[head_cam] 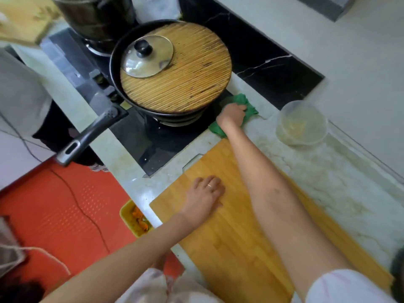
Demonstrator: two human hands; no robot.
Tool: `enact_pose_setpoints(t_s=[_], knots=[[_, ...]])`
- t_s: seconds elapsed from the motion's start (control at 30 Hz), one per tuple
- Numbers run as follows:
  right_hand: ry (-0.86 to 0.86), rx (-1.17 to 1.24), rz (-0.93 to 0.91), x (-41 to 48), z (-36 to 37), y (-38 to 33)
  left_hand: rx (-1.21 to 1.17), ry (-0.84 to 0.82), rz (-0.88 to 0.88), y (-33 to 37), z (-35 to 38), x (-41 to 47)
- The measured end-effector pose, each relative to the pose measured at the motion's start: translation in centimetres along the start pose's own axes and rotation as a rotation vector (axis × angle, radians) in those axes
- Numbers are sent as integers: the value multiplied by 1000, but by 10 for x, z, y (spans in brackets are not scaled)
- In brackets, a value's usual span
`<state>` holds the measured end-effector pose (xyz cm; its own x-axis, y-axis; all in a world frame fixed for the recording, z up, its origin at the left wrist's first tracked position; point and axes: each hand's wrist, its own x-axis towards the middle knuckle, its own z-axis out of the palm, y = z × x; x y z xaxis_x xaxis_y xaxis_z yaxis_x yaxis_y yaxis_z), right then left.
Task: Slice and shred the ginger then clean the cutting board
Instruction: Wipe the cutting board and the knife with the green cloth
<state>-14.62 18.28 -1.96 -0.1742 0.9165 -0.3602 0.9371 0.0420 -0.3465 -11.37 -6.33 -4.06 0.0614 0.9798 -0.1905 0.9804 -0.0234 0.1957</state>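
Observation:
A bare wooden cutting board (236, 243) lies on the pale marble counter in front of me. My left hand (202, 199) rests flat on the board's far left part, fingers spread. My right hand (232, 115) reaches past the board's far edge and grips a green cloth (249, 106) lying on the counter beside the stove. A clear plastic container (302, 124) holding yellowish shreds stands on the counter to the right of the cloth. No ginger lies on the board.
A black pan (122, 88) with a round bamboo mat and a glass lid sits on the black stove, its handle (87, 136) sticking out over the counter's left edge. A yellow bin (134, 217) with scraps stands below on the orange floor.

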Motion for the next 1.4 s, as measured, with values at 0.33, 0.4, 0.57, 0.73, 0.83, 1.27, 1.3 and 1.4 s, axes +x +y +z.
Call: enact_pose_setpoints(t_s=[0.33,0.4,0.57,0.73,0.83,1.27,1.3,1.4], knots=[[-89,44,11,-55,18,-24,-37,-81,-114,-38,27,-83],[-112,-7,-19,-75,35,-29,-54,-124,-115,-35,18,-75],[-128,-136,-89,-113,53,-44,14,-92,-136,-33,18,-76],[-89,-26,-74,-117,41,-53,-30,-61,-120,-34,14,-102],[16,38,-56,-124,41,-49,-80,-45,-109,-49,19,-132],[-194,46,-236,-226,97,-59,-7,-178,-19,-53,33,-152],[-286,97,-219,-233,102,-60,13,-172,6,-55,38,-153],[-681,390,-3,-259,120,-74,-7,-167,81,-51,36,-159]])
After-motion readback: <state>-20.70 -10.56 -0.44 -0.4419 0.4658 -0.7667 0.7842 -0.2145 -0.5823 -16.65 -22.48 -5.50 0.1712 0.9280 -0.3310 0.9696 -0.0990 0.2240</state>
